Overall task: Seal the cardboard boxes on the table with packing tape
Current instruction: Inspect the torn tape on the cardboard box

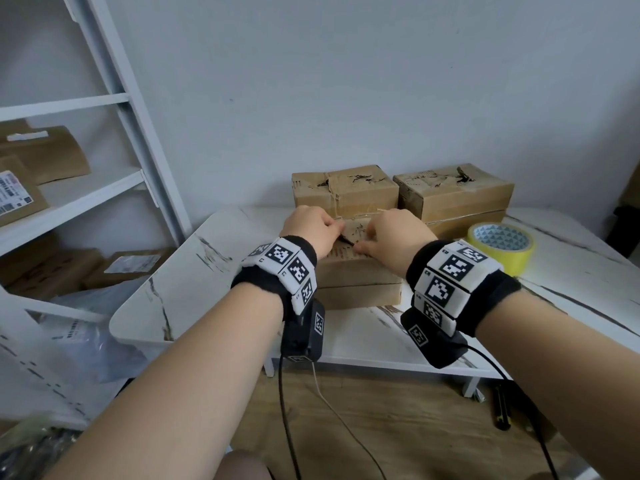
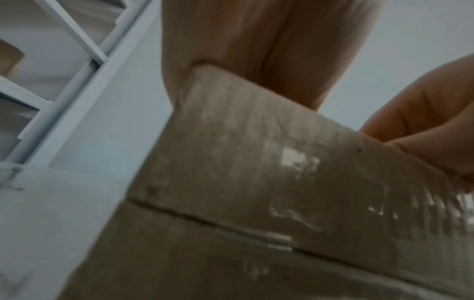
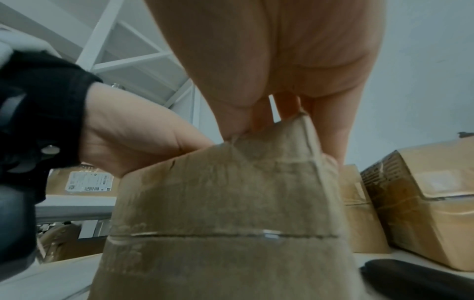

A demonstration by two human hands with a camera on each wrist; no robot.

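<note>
no legible txt; shelf box label blurred

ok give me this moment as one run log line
left hand: on near box top | right hand: on same top, by seam | tape roll: idle on table, right | two boxes behind

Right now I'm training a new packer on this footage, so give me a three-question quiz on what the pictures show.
1. True or false: the yellow tape roll is held in the right hand.
2. How many cardboard boxes stand behind the near box on the table? A) one B) two C) four
3. Fill in: both hands work on the ___ of the near box.

Key:
1. False; the roll lies on the table, right of the boxes, apart from the hand.
2. B; the back left box and the back right box.
3. Top; the left hand is there too.
</note>
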